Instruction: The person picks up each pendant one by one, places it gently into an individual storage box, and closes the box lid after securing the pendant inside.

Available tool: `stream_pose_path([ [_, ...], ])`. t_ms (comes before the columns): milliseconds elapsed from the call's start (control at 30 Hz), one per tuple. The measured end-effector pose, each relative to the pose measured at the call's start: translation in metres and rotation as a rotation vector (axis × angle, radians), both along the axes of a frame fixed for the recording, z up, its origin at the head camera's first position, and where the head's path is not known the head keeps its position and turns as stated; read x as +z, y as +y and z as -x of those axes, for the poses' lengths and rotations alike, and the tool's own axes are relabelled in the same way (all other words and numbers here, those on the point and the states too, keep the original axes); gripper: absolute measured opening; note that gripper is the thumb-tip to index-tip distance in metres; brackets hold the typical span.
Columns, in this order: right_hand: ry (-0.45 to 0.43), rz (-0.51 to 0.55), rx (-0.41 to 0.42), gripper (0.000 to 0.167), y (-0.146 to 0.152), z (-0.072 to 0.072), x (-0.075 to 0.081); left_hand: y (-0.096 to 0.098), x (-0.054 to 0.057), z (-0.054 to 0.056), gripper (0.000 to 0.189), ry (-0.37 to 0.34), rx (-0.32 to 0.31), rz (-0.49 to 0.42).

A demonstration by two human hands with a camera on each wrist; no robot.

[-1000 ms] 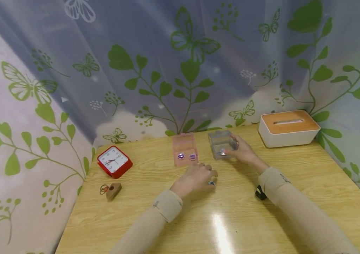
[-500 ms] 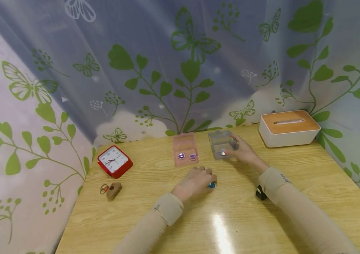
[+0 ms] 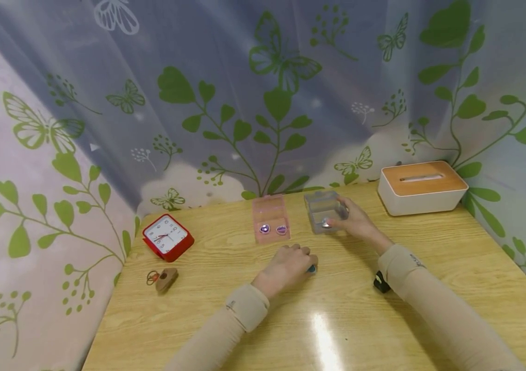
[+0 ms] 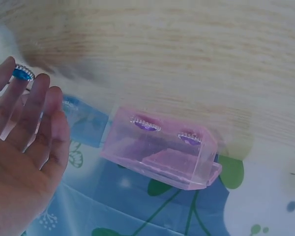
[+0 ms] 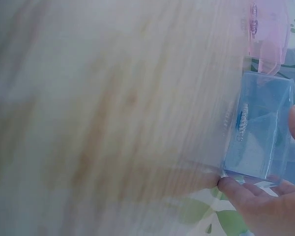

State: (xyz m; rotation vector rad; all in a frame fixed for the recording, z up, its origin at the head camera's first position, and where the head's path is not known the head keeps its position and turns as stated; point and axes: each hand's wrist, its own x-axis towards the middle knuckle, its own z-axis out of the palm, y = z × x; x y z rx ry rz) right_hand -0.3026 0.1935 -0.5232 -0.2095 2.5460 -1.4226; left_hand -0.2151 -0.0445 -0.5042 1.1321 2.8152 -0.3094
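Observation:
My left hand [image 3: 288,265] is low over the table, in front of the pink box. Between thumb and fingers it pinches a blue gem [image 4: 23,73] with a silver beaded rim; in the head view only a sliver of the gem shows past the fingers. My right hand [image 3: 353,219] grips the right side of an open clear bluish plastic box [image 5: 265,91], with the thumb on one side and fingers at a corner. Inside that box lies another gem [image 5: 243,122] with a beaded edge. An open pink plastic box [image 3: 269,206] holds two purple gems [image 4: 146,124] in its front part.
A red alarm clock [image 3: 167,236] stands at the left, behind a brown object [image 3: 166,280] with small looped handles. At the back right is a white tissue box [image 3: 423,203] with a wooden lid. A black object [image 3: 381,282] sits beside my right sleeve. A patterned curtain [image 3: 226,77] hangs behind.
The left hand has shifted slightly, its fingers drawing in round the blue gem, which shows less now than half a second ago. The right hand and both boxes stay in place.

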Motion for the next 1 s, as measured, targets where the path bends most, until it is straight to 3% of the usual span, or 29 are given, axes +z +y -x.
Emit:
stream_pose_path([
  [167,-0.001,0.009,0.005,0.095,0.003,-0.001,0.002,0.002,0.005,0.002,0.025,-0.003,0.021,-0.026],
  [400,0.008,0.04,0.041,0.092,0.005,-0.002,0.004,0.006,0.019,0.011,0.033,-0.02,0.046,-0.14],
  [767,-0.01,0.076,0.084,0.089,0.009,-0.002,0.006,0.017,0.036,0.038,0.041,-0.034,0.187,-0.354],
  [1000,-0.004,0.086,0.098,0.093,0.008,-0.005,0.009,0.023,0.038,0.053,0.035,-0.016,0.225,-0.405],
])
